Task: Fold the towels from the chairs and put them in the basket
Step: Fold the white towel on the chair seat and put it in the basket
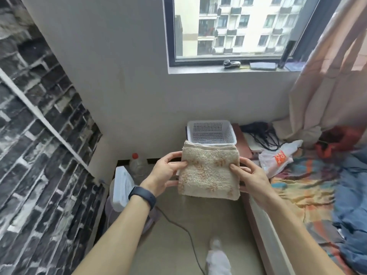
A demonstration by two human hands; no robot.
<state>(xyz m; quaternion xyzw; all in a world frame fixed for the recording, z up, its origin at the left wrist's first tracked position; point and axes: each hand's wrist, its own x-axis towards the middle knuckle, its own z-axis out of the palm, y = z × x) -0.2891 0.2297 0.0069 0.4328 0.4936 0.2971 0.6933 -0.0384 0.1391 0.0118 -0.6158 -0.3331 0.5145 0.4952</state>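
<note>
A beige towel [209, 172] with orange flecks is folded into a thick square and held flat in the air at mid-frame. My left hand [165, 173] grips its left edge, thumb on top and fingers underneath. My right hand [248, 175] grips its right edge the same way. Just beyond the towel stands a white perforated plastic basket [211, 132] against the wall under the window; nothing shows inside it, and the towel hides its near rim. No chairs are in view.
A bed [309, 185] with a colourful sheet, a blue blanket and a white plastic bag [278, 157] runs along the right. On the left floor stand a clear bottle with a red cap [137, 165] and a white appliance [123, 187] with a cable. A curtain [327, 86] hangs at the right.
</note>
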